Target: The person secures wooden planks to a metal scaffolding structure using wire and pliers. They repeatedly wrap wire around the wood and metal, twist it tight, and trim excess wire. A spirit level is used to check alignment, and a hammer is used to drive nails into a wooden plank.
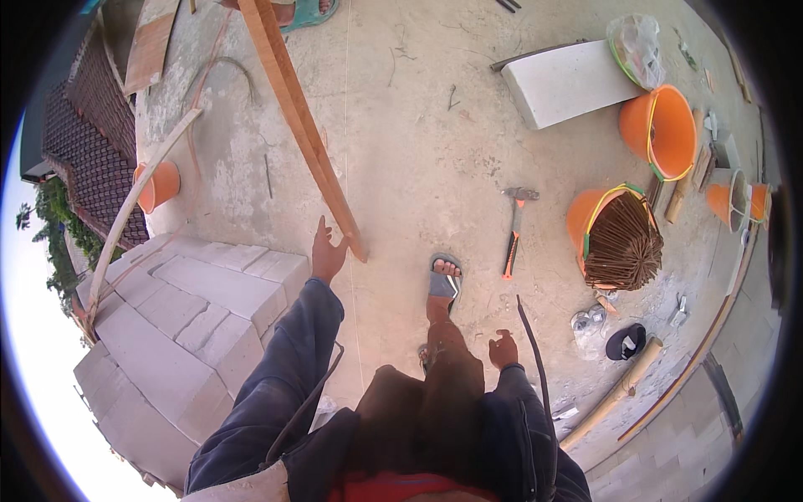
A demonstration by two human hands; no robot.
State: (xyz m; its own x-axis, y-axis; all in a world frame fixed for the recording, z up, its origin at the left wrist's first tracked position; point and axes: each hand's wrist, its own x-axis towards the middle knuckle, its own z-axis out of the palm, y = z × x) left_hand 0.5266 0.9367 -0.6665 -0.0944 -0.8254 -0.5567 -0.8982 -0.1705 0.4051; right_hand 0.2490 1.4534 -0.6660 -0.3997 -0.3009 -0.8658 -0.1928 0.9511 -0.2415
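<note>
A long reddish-brown wooden beam slants in from the top edge, its near end in front of me. My left hand reaches forward beside that end, fingers apart and holding nothing; I see a small gap between hand and wood. Lower down at my right side hangs my right hand, empty, with its fingers loosely bent. Ahead of it on the concrete floor lies a hammer with an orange and black handle. At the top, another person's foot in a teal sandal shows near the beam.
Stacked pale blocks stand at my left. To the right are an orange bucket packed with thin brown strips, a tipped orange bucket, a white block and a bamboo pole. A thin string runs along the floor.
</note>
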